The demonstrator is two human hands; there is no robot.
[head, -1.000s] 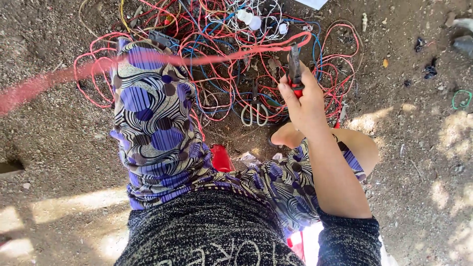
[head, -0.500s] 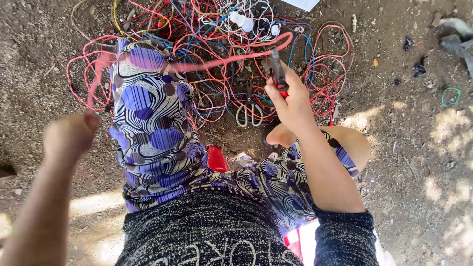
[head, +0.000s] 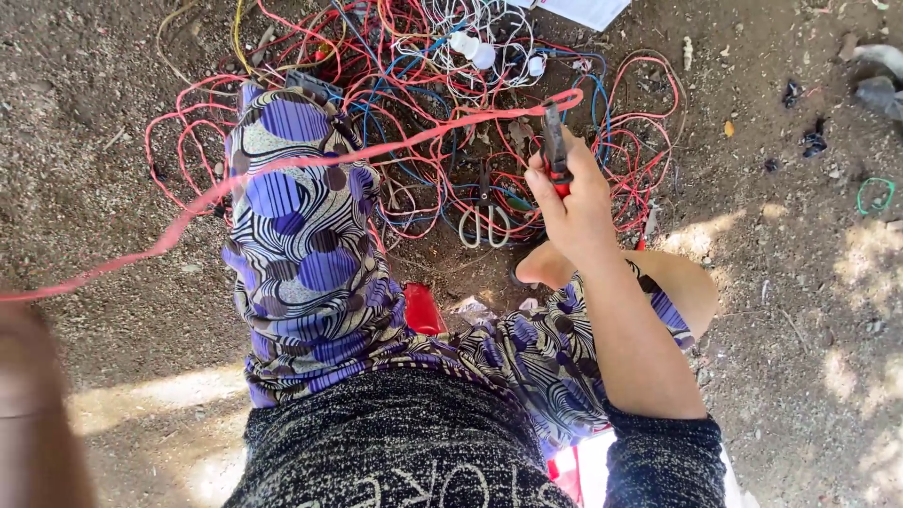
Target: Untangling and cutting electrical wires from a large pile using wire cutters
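Pulling has drawn the red wire point(head: 310, 160) out much longer than it was half a second ago: it now runs taut from my pliers point(head: 555, 150) across my patterned knee and off to the lower left. My left hand point(head: 33, 414), which was a raised fist in plain sight then, has swung down to the frame's left edge and shows only as a blur, so I cannot tell whether it is closed on the wire, though the line leads straight toward it. That stretch reads to me as the wire's covering being drawn along between the two hands.

My right hand point(head: 574, 202) has barely shifted. It is closed around the red-handled pliers, whose dark nose points up and away from me and bites the wire's far end above the tangle of wires point(head: 451, 113) on the ground point(head: 800, 282). The forearm rises straight from my lap, wrist slightly bent back. Scissors point(head: 484, 212) lie just beside that hand, untouched.
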